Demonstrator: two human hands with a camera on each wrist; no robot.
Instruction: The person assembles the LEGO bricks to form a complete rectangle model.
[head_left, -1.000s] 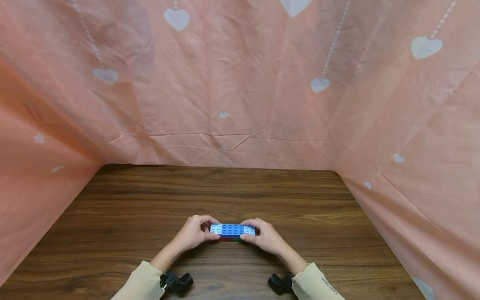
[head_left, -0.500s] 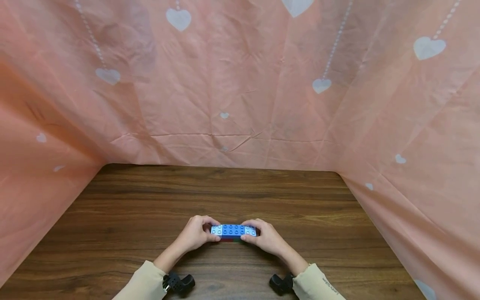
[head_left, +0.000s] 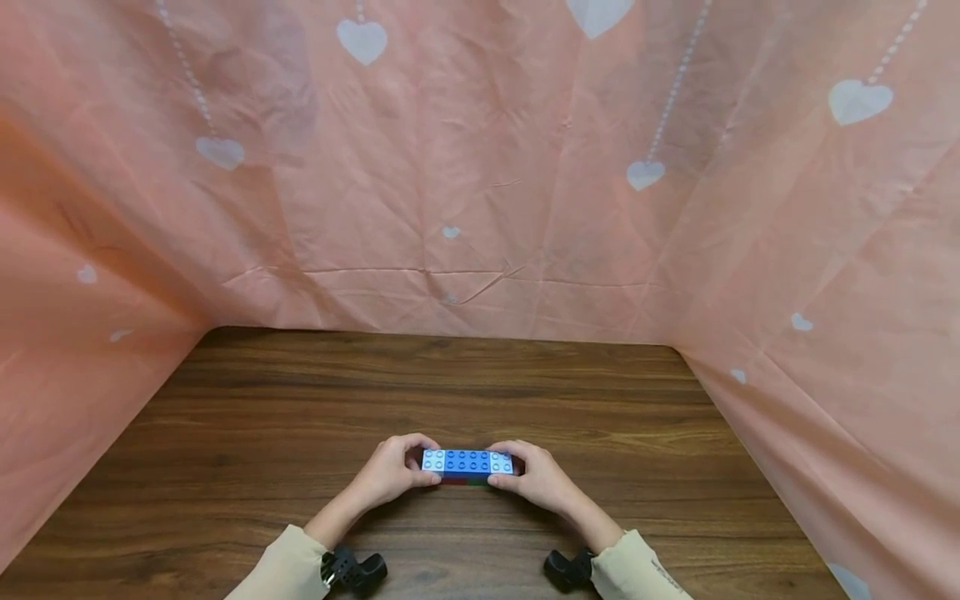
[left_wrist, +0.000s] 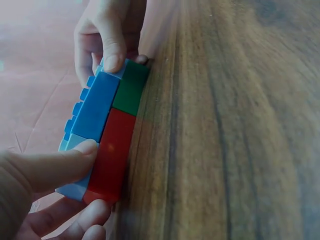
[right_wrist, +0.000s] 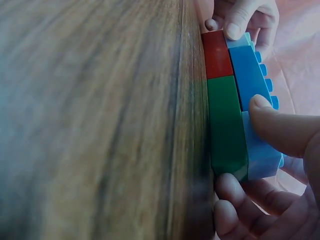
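Note:
Two layers of toy building bricks form one long block between the hands. On top, a dark blue brick (head_left: 467, 462) sits between a left light blue brick (head_left: 433, 461) and a right light blue brick (head_left: 502, 463). Below them, a red brick (left_wrist: 111, 155) and a green brick (right_wrist: 228, 125) lie end to end on the table. My left hand (head_left: 390, 472) pinches the left end, thumb on the near side of the light blue brick. The right end is pinched by my right hand (head_left: 542, 478), its thumb on the near face.
The brown wood-grain table (head_left: 450, 383) spreads around the hands. A pink curtain (head_left: 480, 183) with pale hearts hangs behind it and along both sides. Black cameras are strapped to both wrists, below the cream sleeves (head_left: 285, 567).
My right hand has shifted slightly right, its thumb moving outward along the block's near side. My left hand keeps its grip, and the bricks stay joined in the same arrangement.

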